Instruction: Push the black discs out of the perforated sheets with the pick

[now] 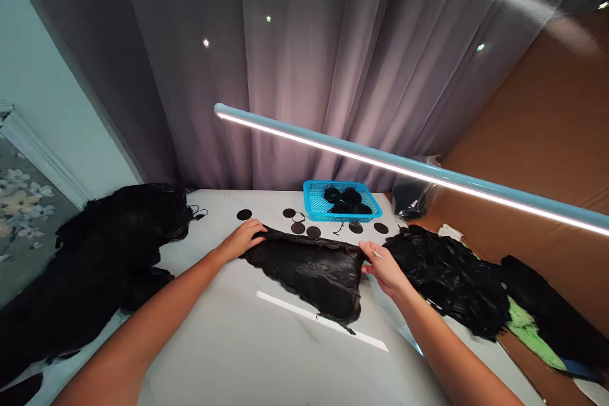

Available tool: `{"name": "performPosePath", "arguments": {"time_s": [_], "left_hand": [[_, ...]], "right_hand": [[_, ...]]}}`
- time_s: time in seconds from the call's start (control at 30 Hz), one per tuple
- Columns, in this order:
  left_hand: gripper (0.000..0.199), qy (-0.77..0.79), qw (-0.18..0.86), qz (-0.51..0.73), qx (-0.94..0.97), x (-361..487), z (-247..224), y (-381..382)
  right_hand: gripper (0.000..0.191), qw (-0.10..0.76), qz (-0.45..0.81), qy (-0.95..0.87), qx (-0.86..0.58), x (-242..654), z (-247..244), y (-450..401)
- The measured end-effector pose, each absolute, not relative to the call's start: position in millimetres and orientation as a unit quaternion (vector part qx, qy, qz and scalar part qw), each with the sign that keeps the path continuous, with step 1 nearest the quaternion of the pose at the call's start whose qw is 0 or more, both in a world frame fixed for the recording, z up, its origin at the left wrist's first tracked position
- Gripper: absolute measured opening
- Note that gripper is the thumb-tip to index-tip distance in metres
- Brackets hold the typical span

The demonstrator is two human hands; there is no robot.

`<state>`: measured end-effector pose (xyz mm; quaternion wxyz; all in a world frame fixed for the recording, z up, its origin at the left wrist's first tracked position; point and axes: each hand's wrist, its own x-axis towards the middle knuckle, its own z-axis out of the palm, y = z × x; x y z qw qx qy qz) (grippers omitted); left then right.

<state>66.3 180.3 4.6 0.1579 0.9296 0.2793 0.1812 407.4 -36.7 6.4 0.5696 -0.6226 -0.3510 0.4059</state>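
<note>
A thin black sheet point(311, 269) with a soft sheen and a ragged lower edge is stretched between my two hands over the white table. My left hand point(242, 238) pinches its upper left corner. At the upper right corner, the thumb and fingers of my right hand point(383, 266) are closed on the material. The sheet's lower right tip trails down onto the tabletop. Just beyond its top edge lie several flat black discs, among them one disc point(244, 214) near my left hand and another disc point(380, 228) near my right.
A blue perforated basket point(308, 206) holding black round bundles stands at the back of the white table point(266, 349). Black material is heaped in a large pile point(109, 247) at left and another pile point(451, 273) at right. A lit tube lamp point(371, 158) crosses above.
</note>
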Motion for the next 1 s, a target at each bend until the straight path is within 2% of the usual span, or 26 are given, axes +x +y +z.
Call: {"name": "performPosePath", "arguments": {"time_s": [0.17, 0.33, 0.47, 0.5, 0.57, 0.67, 0.77, 0.83, 0.9, 1.0], "left_hand": [[0.022, 0.346, 0.168, 0.248, 0.889, 76, 27, 196], [0.037, 0.402, 0.179, 0.345, 0.829, 63, 99, 187], [0.023, 0.391, 0.177, 0.38, 0.82, 27, 137, 127], [0.02, 0.388, 0.182, 0.356, 0.83, 16, 136, 109], [0.029, 0.376, 0.215, 0.281, 0.857, -4, 117, 74], [0.041, 0.329, 0.245, 0.18, 0.894, -29, 63, 30], [0.039, 0.33, 0.224, 0.145, 0.905, -47, 15, -1], [0.035, 0.333, 0.187, 0.124, 0.916, -58, 3, -12], [0.031, 0.324, 0.143, 0.118, 0.928, -65, 5, -15], [0.024, 0.313, 0.111, 0.124, 0.935, -58, 20, -8]], "right_hand": [[0.047, 0.638, 0.431, -0.306, -0.56, 413, 23, -9], [0.046, 0.643, 0.389, -0.387, -0.535, 419, 76, -10], [0.044, 0.617, 0.391, -0.42, -0.538, 422, 100, -35], [0.042, 0.604, 0.404, -0.422, -0.542, 422, 98, -44], [0.041, 0.566, 0.437, -0.419, -0.559, 421, 83, -63], [0.041, 0.493, 0.472, -0.423, -0.595, 413, 47, -91], [0.041, 0.428, 0.465, -0.455, -0.628, 402, 18, -116], [0.041, 0.403, 0.447, -0.475, -0.642, 399, 12, -129], [0.041, 0.403, 0.431, -0.479, -0.65, 401, 15, -138], [0.036, 0.465, 0.399, -0.452, -0.648, 413, 28, -142]]}}
